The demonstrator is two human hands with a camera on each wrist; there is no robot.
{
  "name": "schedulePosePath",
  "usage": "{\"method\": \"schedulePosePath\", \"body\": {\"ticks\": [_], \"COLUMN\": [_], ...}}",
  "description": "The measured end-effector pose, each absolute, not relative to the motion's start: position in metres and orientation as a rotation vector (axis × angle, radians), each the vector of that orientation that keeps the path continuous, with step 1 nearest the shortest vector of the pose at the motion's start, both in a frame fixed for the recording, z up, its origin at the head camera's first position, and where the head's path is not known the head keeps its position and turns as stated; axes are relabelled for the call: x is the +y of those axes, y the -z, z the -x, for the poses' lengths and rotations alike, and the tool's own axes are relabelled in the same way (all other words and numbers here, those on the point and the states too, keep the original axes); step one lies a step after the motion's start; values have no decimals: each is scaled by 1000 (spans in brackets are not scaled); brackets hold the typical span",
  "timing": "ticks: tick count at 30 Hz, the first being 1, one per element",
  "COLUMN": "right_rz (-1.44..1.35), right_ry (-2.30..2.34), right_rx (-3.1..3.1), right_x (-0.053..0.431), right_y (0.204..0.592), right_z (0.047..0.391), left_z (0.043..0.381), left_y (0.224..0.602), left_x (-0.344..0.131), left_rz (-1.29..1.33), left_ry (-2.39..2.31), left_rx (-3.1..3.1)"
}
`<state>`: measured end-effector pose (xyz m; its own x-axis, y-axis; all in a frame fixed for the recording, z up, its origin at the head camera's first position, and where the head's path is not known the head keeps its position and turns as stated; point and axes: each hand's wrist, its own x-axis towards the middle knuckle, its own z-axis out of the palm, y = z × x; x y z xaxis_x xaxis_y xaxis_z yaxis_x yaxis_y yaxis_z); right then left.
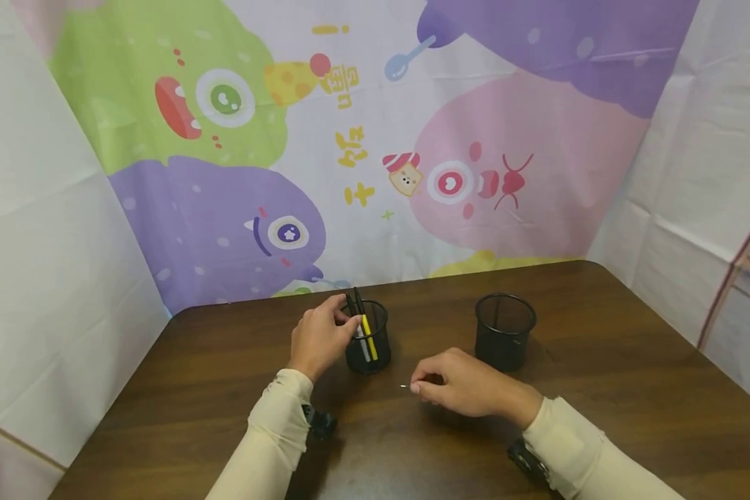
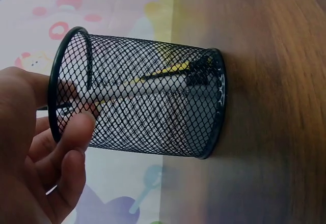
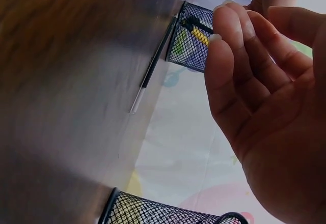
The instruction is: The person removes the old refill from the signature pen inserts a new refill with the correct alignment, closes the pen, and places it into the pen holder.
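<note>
My left hand [image 1: 323, 333] holds the rim of a black mesh pen cup [image 1: 378, 355] standing upright at the left. In the left wrist view, its fingertips lie on both sides of the rim [image 2: 52, 99], close to the pens. A white pen [image 1: 363, 345] and a yellow pen [image 1: 369, 333] with black upper ends lean inside. My right hand [image 1: 469, 383] hovers low over the table, its fingers loosely curled around nothing. Beside it lies a slim black pen with a pale end [image 3: 151, 68], pointing toward the left cup; only its pale tip [image 1: 403, 386] stands out in the head view.
A second black mesh cup [image 1: 505, 340] stands to the right, behind my right hand. Both cups are on a dark wooden table [image 1: 225, 361]. A cartoon-printed cloth [image 1: 375, 236] hangs along the back edge, with white cloth [image 1: 44, 229] at the sides.
</note>
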<state>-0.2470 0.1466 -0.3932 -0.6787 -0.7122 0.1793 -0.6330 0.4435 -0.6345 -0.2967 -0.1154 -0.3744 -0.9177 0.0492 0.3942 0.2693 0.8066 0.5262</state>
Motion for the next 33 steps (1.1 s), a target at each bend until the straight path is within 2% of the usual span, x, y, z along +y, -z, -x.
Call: {"method": "schedulePosePath", "body": {"ticks": [23,33], "right_rz": [1203,1216], "right_ry": [1025,968], "right_rx": [2639,2742], "right_x": [157,166], "right_y": [392,373], "right_z": [248,253], "left_z": [294,291], "left_y": [377,372], "left_x": [-122,-132], "left_rz": [276,334], "left_ry": [721,626], "left_rx": [-2262,-2248]}}
